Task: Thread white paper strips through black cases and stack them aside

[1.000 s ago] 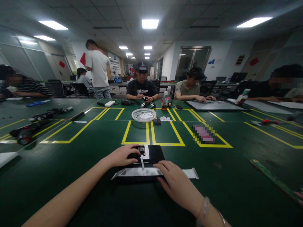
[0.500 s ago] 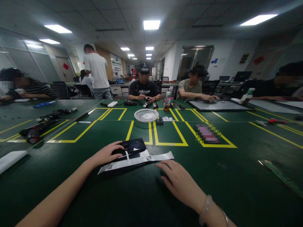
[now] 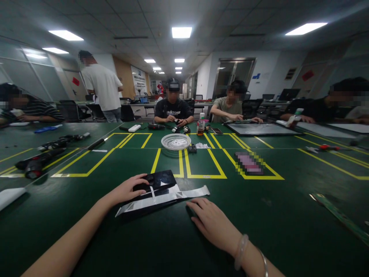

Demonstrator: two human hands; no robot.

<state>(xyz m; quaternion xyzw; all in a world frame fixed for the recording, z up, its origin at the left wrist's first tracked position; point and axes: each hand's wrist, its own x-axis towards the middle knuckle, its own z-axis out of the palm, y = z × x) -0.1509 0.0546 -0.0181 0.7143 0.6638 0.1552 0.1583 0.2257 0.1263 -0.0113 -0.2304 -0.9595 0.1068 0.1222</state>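
- The left hand (image 3: 123,191) lies on the left part of a flat, black, rectangular object (image 3: 165,177), which is on the dark green surface (image 3: 161,246), in front of the person and a little to the left.
- The fingers of this hand are bent near a small black block (image 3: 150,178) on top of the object, and the thumb stands apart from them. Whether they pinch something, I cannot tell.
- A long, flat, whitish ribbon cable (image 3: 165,197) lies along the near side of the object, and its right end goes beyond it. A narrow white strip (image 3: 152,195) crosses it near the left hand.
- One second ago, the object was more in the middle and both hands were on it. Now it is farther to the left and turned, and its far edge covers a part of the yellow tape (image 3: 206,177).
- The right hand (image 3: 215,221), with a pale bracelet (image 3: 241,252) on the wrist, has left the object. It holds nothing; its fingers are loosely bent, with the thumb apart, just beside the right end of the cable, which was under this hand before.
- The round white plastic basket (image 3: 176,146) stays in its place, well beyond the hands.
- In the background, the standing person in a white T-shirt (image 3: 100,84) is now more to the left.
- Across the surface, the seated person in a grey-beige T-shirt (image 3: 227,108) has the two hands farther apart than one second ago.
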